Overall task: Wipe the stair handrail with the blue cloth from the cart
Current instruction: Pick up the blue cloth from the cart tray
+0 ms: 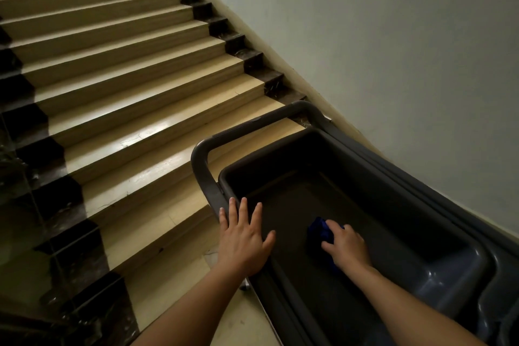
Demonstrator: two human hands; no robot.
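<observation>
While the left hand (pixel 243 239) hovers, right grip (pixel 346 244) covers the blue cloth (pixel 318 229).

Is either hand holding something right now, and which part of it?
The right hand grips the blue cloth by its near end, inside the cart tray. The left hand holds nothing.

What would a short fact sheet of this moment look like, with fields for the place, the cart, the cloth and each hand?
Place: foot of a tan staircase beside a pale wall
Cart: dark grey, tray on top, handle bar toward the stairs
Blue cloth: lying in the tray, partly under the right hand
Right hand: on the cloth, fingers curled over it; firm grip unclear
Left hand: open, fingers spread, at the tray's near rim
Handrail: not in view
</observation>
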